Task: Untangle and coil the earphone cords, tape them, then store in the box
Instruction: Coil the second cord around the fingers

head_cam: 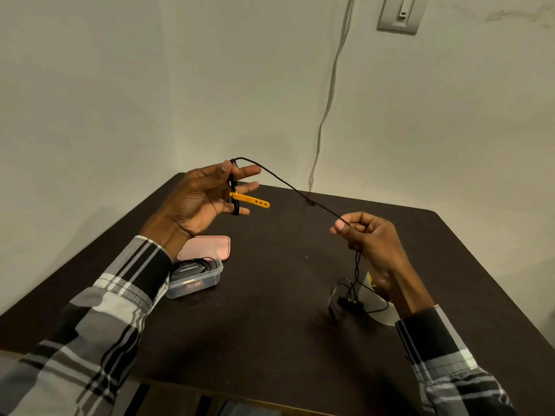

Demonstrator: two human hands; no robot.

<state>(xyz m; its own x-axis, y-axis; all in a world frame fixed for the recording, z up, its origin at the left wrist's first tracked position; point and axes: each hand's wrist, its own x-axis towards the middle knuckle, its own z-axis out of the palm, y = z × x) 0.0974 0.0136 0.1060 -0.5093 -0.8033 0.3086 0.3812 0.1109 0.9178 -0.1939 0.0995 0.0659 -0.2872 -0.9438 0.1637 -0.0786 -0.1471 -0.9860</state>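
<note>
A black earphone cord (288, 186) stretches in the air between my two hands. My left hand (204, 196) is raised, and turns of the cord loop over its spread fingers, the thumb pinching them at the top. A yellow strap (250, 200) with holes sticks out from the loops. My right hand (369, 238) pinches the cord lower right; the twisted tail hangs down to the earbuds (350, 303) on the table. A clear plastic box (195, 277) holding dark cords sits below my left wrist, its pink lid (207, 247) lying behind it.
The dark brown table (270, 325) stands in a room corner. A roll of white tape (381, 313) lies under my right wrist beside the earbuds. A white cable (330, 94) runs down the wall from a switch plate (401, 13).
</note>
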